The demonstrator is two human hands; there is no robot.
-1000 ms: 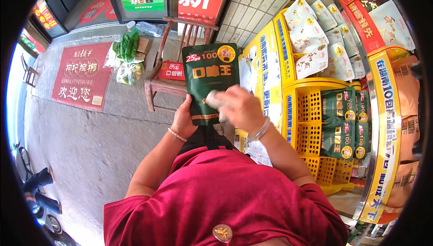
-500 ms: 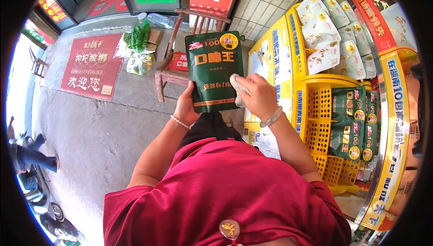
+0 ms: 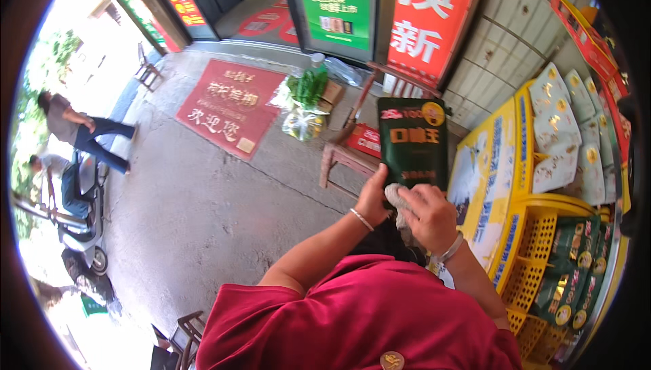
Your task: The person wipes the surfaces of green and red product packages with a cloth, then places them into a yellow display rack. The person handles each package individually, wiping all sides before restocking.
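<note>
A dark green snack pouch (image 3: 415, 143) with a round yellow sticker is held upright in front of me. My left hand (image 3: 373, 197) grips its lower left edge, thumb on the front face. Pressed against the pouch's lower front is a pale cloth (image 3: 396, 197), bunched under the fingers of my right hand (image 3: 434, 217). That hand covers the pouch's lower right part. A bracelet circles each wrist.
At my right, a yellow rack (image 3: 527, 248) holds similar green pouches (image 3: 566, 289) and white pouches (image 3: 557, 133). A wooden chair (image 3: 349, 155) stands beyond my hands. Bagged greens (image 3: 308, 92) lie by a red mat (image 3: 232, 107). Two people and a scooter (image 3: 85, 228) are far left.
My view has swung left, bringing two people on the left into sight. On the pouch, the cloth and my right hand have gone from the right edge to the lower left front.
</note>
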